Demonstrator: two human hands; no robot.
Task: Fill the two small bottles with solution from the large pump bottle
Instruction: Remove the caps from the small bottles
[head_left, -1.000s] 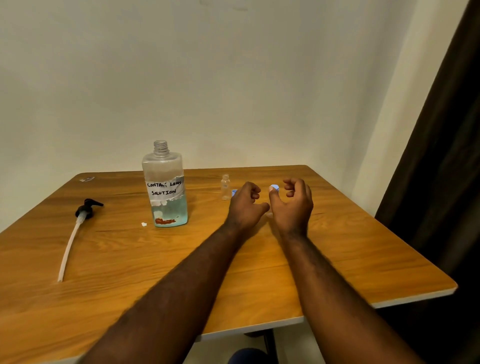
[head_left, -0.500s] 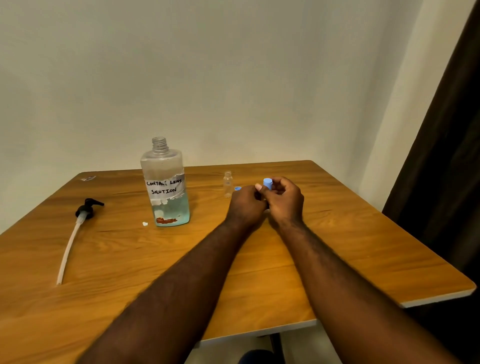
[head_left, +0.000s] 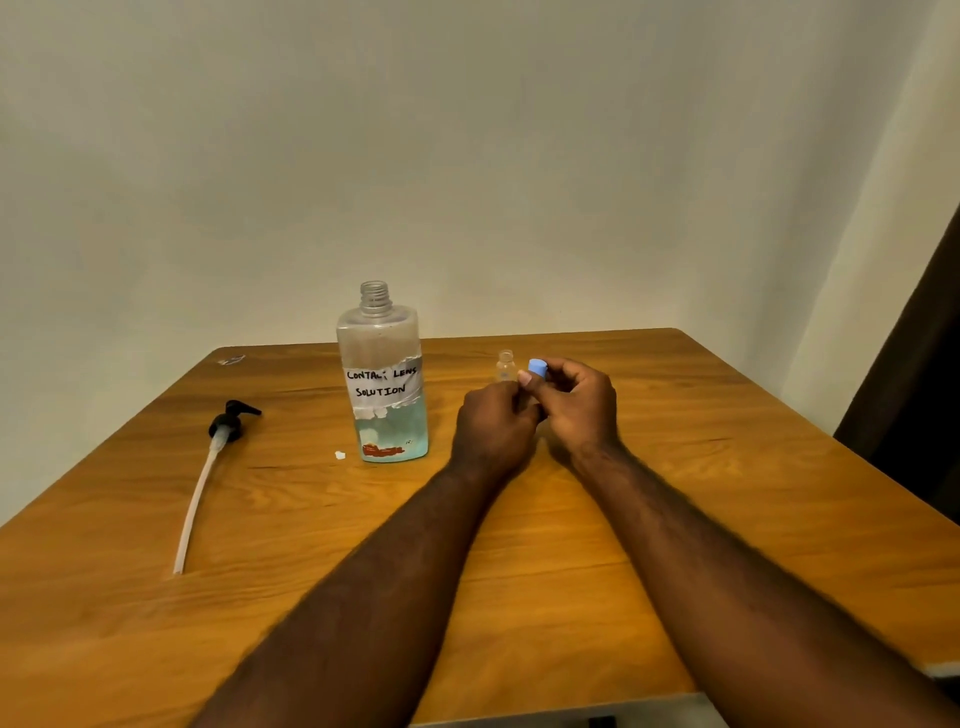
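Observation:
The large clear bottle, labelled "Contact lens solution", stands uncapped on the wooden table with pale blue liquid in its lower third. Its black pump head with a white tube lies flat to the left. One small clear bottle stands uncapped behind my hands. My left hand and right hand are closed together around a second small bottle, mostly hidden. My right fingers pinch its blue cap, which sticks up above them.
A tiny white scrap lies beside the large bottle's base. A small clear item sits at the table's far left corner. A dark curtain hangs at the right, past the table edge.
My two hands came together from slightly apart and lifted a little. The blue cap now shows above my right fingers. A second blue cap seen by the standing small bottle is now hidden behind my left hand.

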